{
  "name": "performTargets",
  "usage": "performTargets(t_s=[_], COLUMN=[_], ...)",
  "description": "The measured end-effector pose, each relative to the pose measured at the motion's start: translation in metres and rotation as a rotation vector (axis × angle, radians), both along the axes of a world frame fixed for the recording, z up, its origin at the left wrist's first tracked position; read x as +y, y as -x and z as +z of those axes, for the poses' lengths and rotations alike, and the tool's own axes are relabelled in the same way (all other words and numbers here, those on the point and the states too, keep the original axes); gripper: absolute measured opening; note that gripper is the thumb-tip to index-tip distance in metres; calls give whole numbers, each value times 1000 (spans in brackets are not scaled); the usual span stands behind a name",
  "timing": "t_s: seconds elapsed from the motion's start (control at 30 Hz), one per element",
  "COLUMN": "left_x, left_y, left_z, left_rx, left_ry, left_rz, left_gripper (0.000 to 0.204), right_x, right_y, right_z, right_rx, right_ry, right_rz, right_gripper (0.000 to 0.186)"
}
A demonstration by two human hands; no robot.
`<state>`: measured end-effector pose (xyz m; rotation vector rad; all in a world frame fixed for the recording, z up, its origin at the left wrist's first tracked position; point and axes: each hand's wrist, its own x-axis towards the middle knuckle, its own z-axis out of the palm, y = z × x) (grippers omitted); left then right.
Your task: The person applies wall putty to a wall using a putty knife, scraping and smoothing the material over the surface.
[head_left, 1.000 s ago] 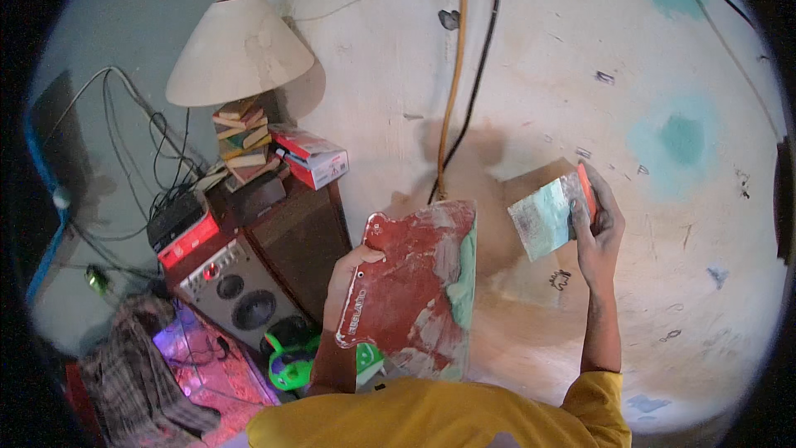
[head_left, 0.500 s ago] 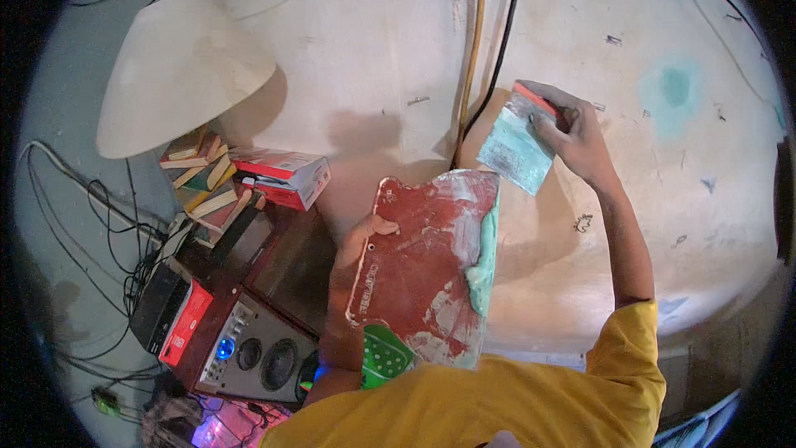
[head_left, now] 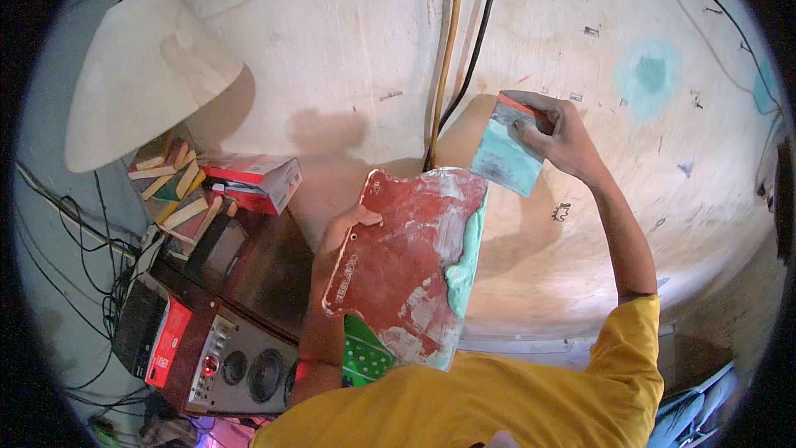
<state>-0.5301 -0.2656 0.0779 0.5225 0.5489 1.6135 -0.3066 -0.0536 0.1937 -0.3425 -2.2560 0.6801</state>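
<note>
My left hand (head_left: 347,226) grips a red-brown cutting board (head_left: 394,257) by its left side, thumb on top and the other fingers hidden behind it. Whitish smears mark the board, and a thick ridge of mint-green putty (head_left: 464,270) runs down its right edge. In my right hand (head_left: 557,134) is a wide flat putty knife (head_left: 507,152), held by its reddish upper edge with the thumb across the face. Mint-green putty coats much of its blade, with a dark patch near the lower edge. The blade's lower left corner is close to the board's upper right corner; I cannot tell whether they touch.
Ahead is a pale wall (head_left: 365,50) with a green patch (head_left: 651,73) and small dark marks. Yellow (head_left: 448,50) and black (head_left: 479,50) cables run down it. At left are a lampshade (head_left: 153,75), stacked books (head_left: 178,191), a red-white box (head_left: 253,178), and a speaker (head_left: 249,361).
The wall and the things at left sit farther left in the picture. The putty knife has shifted slightly left with my right hand. Both hands keep their holds.
</note>
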Motion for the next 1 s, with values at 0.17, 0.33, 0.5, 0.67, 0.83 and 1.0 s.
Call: performTargets(t_s=[0.17, 0.33, 0.5, 0.67, 0.83, 1.0], left_x=[14, 34, 31, 30, 36, 64], left_y=[5, 25, 30, 20, 10, 23], left_z=[-6, -24, -32, -20, -12, -36], left_rx=[55, 48, 55, 62, 228, 143], left_ry=[94, 72, 72, 88, 30, -2], left_rz=[3, -26, -58, -2, -34, -153], left_gripper=[45, 28, 26, 30, 29, 35], right_x=[-3, -12, -12, -20, -17, -27], right_y=[-4, -2, 3, 7, 6, 10], right_z=[-1, -4, -32, -43, -46, -26], right_rx=[-53, -122, -144, -231, -239, -193], right_ry=[74, 55, 248, 373, 315, 278], right_rz=[50, 52, 153, 222, 240, 225], right_gripper=[42, 38, 40, 40, 35, 37])
